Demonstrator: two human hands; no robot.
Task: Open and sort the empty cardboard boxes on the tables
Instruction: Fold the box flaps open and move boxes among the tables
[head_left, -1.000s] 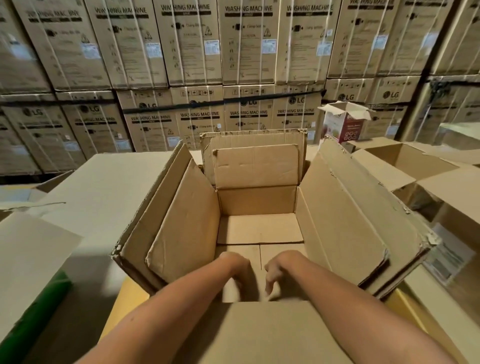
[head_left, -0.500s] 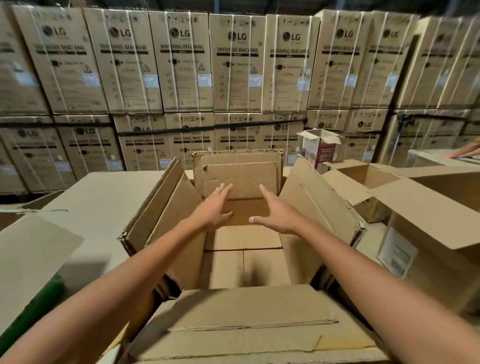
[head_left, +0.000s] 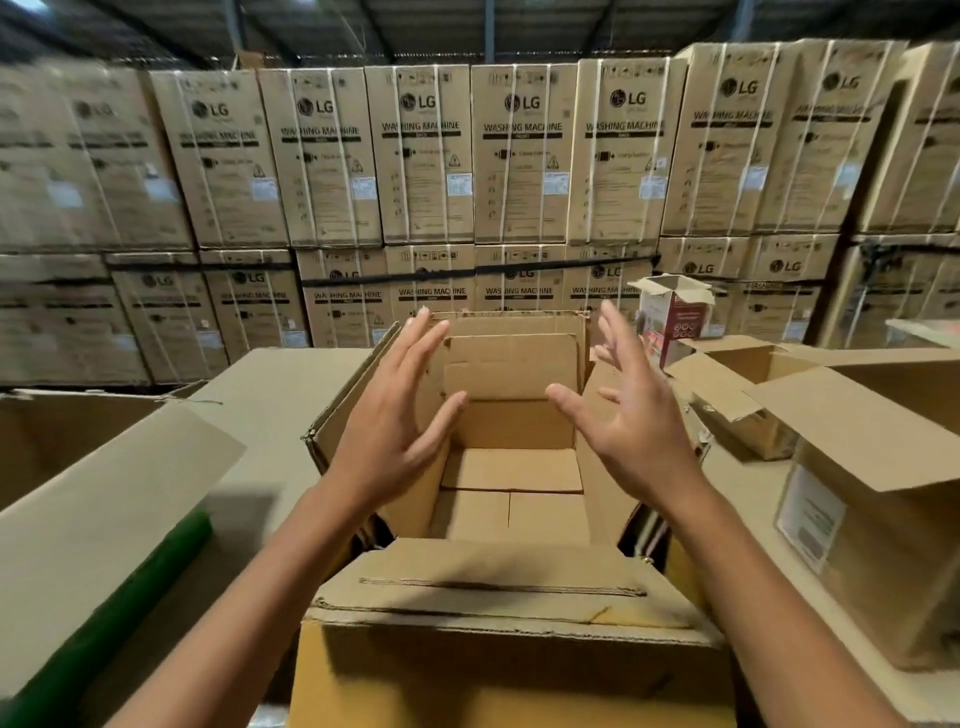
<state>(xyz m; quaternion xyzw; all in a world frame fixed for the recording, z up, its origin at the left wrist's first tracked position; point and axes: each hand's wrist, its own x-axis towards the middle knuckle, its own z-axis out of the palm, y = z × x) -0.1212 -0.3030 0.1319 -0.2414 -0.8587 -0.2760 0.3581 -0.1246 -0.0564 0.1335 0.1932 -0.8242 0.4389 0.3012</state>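
The open cardboard box (head_left: 511, 470) stands at the near edge of the table (head_left: 260, 384), flaps spread and bare cardboard showing inside. Both hands hover over it with palms turned toward each other, the left hand (head_left: 387, 436) by the left flap and the right hand (head_left: 641, 431) by the right flap. Each grip is spread wide, fingers straight, holding nothing. The right fingers are blurred, so contact with the flap is hard to judge. Another opened box (head_left: 878, 519) sits toward the table's right edge, and a small red-and-white box (head_left: 675, 322) stands behind it.
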